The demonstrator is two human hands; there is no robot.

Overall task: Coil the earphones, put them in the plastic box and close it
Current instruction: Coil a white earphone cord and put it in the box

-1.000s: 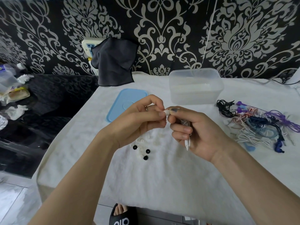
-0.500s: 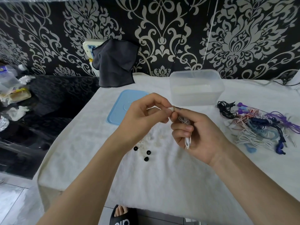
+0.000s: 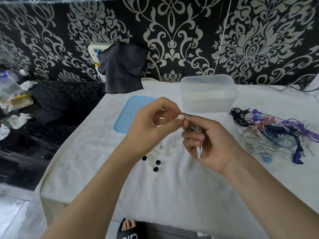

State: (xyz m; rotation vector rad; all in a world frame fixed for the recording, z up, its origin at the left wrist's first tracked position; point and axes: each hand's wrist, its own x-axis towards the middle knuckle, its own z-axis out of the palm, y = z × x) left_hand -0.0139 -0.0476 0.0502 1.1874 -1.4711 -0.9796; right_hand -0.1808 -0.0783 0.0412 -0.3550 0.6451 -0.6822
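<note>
My right hand point(image 3: 207, 140) grips a coiled white earphone cable point(image 3: 196, 129), its plug end point(image 3: 199, 150) sticking out below the curled fingers. My left hand point(image 3: 151, 125) pinches the white earbud point(image 3: 180, 116) at the top of that bundle, fingertips meeting those of the right hand. Both hands hover above the white cloth. Behind them stands the clear plastic box point(image 3: 208, 94), open. Its blue lid point(image 3: 131, 114) lies flat to the left of the box. A tangle of other earphones point(image 3: 276, 133) in black, purple, blue and white lies at the right.
Small black and white ear tips point(image 3: 155, 163) are scattered on the white tablecloth point(image 3: 172, 195) below my left hand. A dark cloth point(image 3: 120, 69) hangs on the wall over a socket. A dark table with clutter point(image 3: 15, 100) stands at the left. My sandalled foot point(image 3: 129, 228) shows under the table's front edge.
The left hand's fingertips have shifted slightly, so the white earbud now shows between the two hands. Both hands stay in much the same spot.
</note>
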